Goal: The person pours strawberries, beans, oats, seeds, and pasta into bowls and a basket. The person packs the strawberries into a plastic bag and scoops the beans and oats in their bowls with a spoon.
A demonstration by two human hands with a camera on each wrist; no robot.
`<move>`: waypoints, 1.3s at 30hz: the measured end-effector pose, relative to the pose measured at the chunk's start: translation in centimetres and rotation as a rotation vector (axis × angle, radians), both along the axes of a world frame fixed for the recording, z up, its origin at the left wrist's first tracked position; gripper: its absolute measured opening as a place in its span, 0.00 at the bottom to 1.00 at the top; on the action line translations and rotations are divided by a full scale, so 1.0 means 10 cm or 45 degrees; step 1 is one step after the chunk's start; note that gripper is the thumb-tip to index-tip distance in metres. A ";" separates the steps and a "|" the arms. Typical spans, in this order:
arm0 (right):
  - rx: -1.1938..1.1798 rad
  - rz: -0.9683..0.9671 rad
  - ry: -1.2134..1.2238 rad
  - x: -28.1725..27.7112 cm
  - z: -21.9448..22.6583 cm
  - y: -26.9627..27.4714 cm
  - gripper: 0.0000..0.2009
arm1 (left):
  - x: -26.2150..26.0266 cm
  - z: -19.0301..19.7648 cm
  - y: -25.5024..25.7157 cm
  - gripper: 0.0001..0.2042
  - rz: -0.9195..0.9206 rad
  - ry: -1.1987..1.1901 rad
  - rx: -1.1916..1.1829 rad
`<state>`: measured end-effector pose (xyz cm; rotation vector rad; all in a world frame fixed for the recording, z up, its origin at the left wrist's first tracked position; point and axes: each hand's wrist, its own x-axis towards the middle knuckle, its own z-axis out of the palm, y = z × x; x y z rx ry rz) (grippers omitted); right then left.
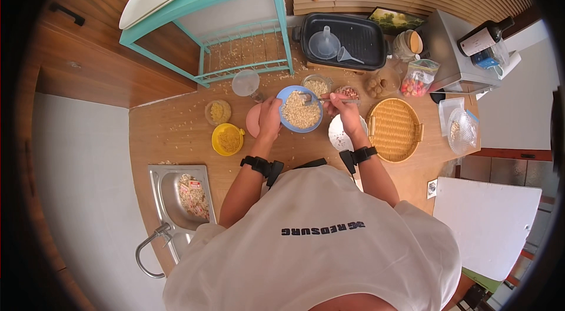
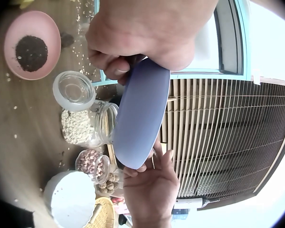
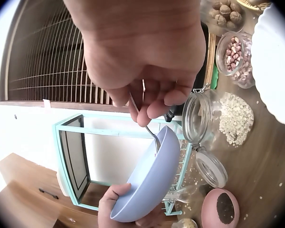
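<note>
My left hand [image 1: 270, 118] grips the rim of a light blue bowl [image 2: 143, 111], which is held tilted over the table. Pale oat flakes [image 1: 300, 113] fill much of it. In my right hand [image 1: 348, 114] is a metal spoon [image 3: 153, 134], pinched by the handle, with its head down inside the bowl. Beside the left hand sits a pink bowl [image 2: 53, 43] with dark grains in it. Behind the blue bowl lies an open glass jar [image 2: 105, 121] with more oats. A white bowl [image 1: 337, 135] stands below the right hand.
A jar of peanuts [image 3: 234, 54] and a container of walnuts [image 1: 381, 82] are at the back right. A wicker tray [image 1: 393, 131] lies right, a yellow bowl [image 1: 227, 139] left. The sink [image 1: 158, 184] is front left, a black pan [image 1: 368, 37] behind. Flakes are scattered about.
</note>
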<state>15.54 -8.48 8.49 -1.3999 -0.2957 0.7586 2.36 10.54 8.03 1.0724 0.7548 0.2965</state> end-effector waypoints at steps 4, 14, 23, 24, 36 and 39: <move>0.044 -0.013 0.048 0.02 0.00 -0.03 0.17 | -0.01 0.11 -0.01 0.11 0.032 0.067 0.068; 0.121 -0.275 0.084 0.13 0.14 -0.08 0.14 | -0.13 0.00 0.04 0.13 0.153 0.198 0.118; -0.042 -0.051 -0.303 0.05 0.23 -0.05 0.13 | -0.10 0.20 0.01 0.18 0.078 0.245 0.366; -0.055 -0.001 -0.269 0.04 0.21 -0.06 0.14 | -0.09 0.22 -0.01 0.18 0.073 0.246 0.368; 0.053 -0.185 0.039 -0.04 0.03 -0.09 0.15 | -0.02 0.47 -0.10 0.19 0.180 0.130 0.290; 0.089 -0.251 0.054 -0.01 0.09 -0.11 0.15 | -0.05 0.35 -0.06 0.20 0.138 0.152 0.442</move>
